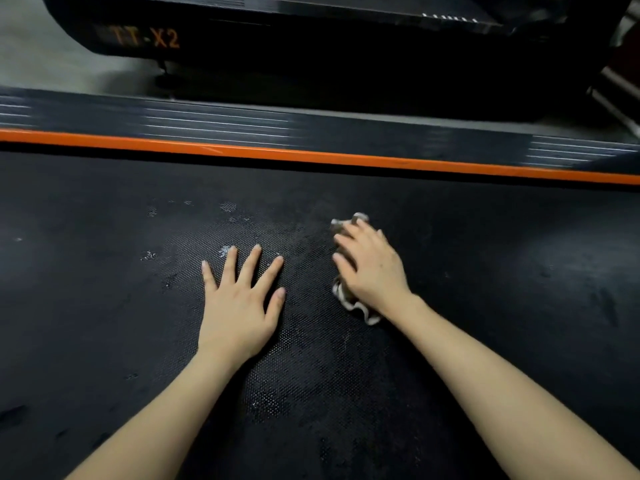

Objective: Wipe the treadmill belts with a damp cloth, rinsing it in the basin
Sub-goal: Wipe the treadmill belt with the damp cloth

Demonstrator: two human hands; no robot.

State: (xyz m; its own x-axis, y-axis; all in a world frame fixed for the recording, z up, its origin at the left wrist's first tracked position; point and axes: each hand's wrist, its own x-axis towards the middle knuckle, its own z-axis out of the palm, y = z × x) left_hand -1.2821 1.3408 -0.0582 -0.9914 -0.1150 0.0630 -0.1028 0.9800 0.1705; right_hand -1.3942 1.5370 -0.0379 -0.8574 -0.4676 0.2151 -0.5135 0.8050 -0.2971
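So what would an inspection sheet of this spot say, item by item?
Surface: black treadmill belt, textured, with pale specks.
Job's things: crumpled cloth on the belt; basin not in view.
Clutter: nothing seen.
Hands: left hand flat on the belt, fingers spread; right hand grips the cloth.
Cables: nothing seen.
Surroundings: orange-edged side rail, second machine marked TT-X2, grey floor.

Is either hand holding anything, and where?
Right hand presses a crumpled cloth on the belt, fingers over its middle; a grip cannot be told. Left hand lies flat, empty.
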